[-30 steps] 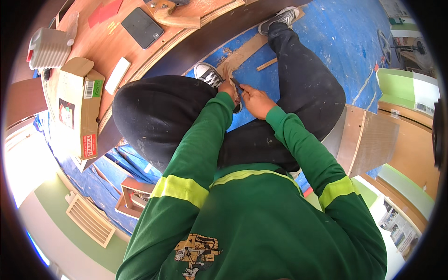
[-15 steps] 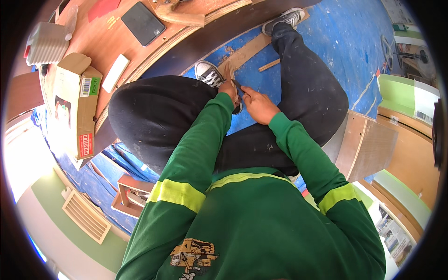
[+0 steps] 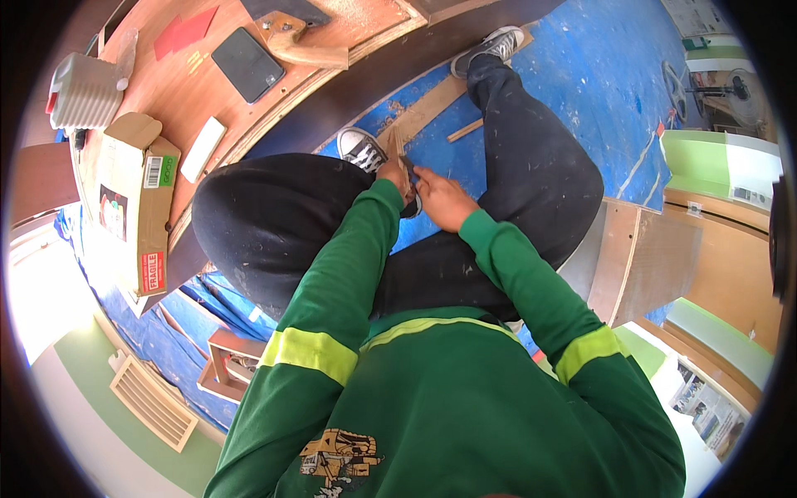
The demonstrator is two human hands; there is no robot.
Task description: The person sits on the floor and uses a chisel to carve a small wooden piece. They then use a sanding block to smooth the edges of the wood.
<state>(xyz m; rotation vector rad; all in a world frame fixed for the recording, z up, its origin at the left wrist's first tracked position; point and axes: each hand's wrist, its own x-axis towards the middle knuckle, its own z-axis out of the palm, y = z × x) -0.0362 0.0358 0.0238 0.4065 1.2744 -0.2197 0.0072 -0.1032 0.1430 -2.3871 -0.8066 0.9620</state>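
Both of my hands work close together between my bent legs, low over the blue floor cover. My left hand (image 3: 396, 177) is closed round a thin pale wooden strip (image 3: 393, 146), whose end stands out beyond the fingers. Against that strip rests a small dark tool, blade-like or file-like (image 3: 407, 163); its exact kind is hidden by the fingers. My right hand (image 3: 446, 202) is closed on this dark tool, fingers pointing toward the left hand. Just beyond the left hand is my sneaker (image 3: 362, 150).
A wooden board (image 3: 432, 100) and a short stick (image 3: 465, 130) lie on the blue cover (image 3: 573, 91). The workbench at left bears a phone (image 3: 248, 64), a cardboard box (image 3: 137, 207), a white block (image 3: 202, 149), a plastic jug (image 3: 85, 93) and a wooden-handled saw (image 3: 303, 48).
The whole view has shifted slightly, so the hands and legs appear a little further left and lower. Both hands keep their hold, the dark tool still against the wooden strip.
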